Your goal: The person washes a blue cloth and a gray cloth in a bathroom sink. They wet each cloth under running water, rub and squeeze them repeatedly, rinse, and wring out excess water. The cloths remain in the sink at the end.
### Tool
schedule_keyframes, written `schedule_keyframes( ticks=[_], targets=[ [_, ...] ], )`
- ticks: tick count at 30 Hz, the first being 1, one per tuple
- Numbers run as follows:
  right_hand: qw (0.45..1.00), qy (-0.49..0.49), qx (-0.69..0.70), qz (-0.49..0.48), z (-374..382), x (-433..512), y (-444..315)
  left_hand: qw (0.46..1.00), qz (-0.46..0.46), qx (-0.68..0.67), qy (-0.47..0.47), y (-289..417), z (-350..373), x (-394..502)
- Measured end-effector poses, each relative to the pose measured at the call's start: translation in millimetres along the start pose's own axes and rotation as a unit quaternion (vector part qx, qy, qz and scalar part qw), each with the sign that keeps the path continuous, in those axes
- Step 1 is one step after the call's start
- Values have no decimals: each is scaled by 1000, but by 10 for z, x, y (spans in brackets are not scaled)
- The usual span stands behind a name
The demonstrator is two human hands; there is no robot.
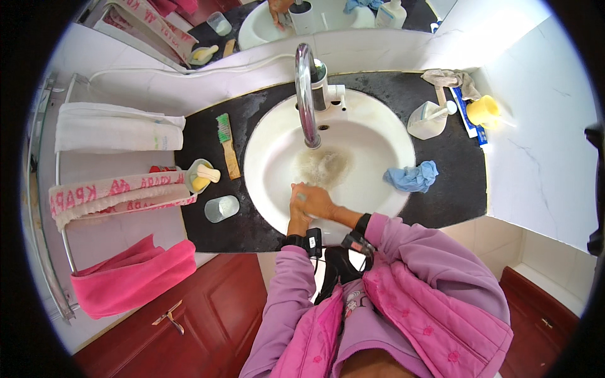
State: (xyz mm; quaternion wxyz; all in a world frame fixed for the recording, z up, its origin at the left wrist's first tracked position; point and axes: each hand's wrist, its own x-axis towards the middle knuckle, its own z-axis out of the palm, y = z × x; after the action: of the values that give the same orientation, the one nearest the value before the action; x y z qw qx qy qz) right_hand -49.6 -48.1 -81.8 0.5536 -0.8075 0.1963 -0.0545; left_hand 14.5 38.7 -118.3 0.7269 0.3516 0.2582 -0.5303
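Observation:
Low in the white oval washbasin (269,184), my two hands are pressed together. My right hand (317,202) lies over my left hand (297,213) and wraps across it; most of the left palm and fingers are hidden. A small pale patch shows on the right hand, too blurred to identify. Just beyond the hands, greyish-brown water (326,165) covers the bottom of the bowl. The curved chrome spout of the tap (307,94) arches over it, and its white lever (341,97) sits on the right side of the tap body.
On the black countertop stand a wooden-handled brush (228,151), a cup of white powder (222,209) and a soap dish (198,175). To the right are a crumpled blue cloth (413,176), a pump bottle (429,119) and a yellow cup (483,112). Towels (137,279) hang left.

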Motion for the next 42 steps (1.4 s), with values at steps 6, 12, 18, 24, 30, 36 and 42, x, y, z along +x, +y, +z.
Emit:
schedule_keyframes(
  ticks=[6, 12, 18, 24, 30, 36, 42],
  targets=[
    [994, 79, -76, -10, -344, 322, 117, 989, 53, 71, 121, -231, 273, -24],
    [933, 260, -250, -3, -836, 563, 864, 991, 123, -10, 53, -206, 285, -59],
    [974, 101, -118, 167, -355, 394, 809, 990, 40, 79, 113, -240, 77, -59],
    [998, -11, 34, 50, -126, 104, 172, 999, -1, -31, 36, -78, 101, 36],
    [981, 76, 173, 34, -839, 206, 33, 973, 137, 137, 123, 88, 58, -36],
    [945, 224, 210, 115, -1229, 146, 266, 905, 267, 289, 160, 94, 338, -195],
    [898, 346, 259, 80, -1383, 163, 164, 832, 408, 357, 119, 214, 594, -340]
  ],
)
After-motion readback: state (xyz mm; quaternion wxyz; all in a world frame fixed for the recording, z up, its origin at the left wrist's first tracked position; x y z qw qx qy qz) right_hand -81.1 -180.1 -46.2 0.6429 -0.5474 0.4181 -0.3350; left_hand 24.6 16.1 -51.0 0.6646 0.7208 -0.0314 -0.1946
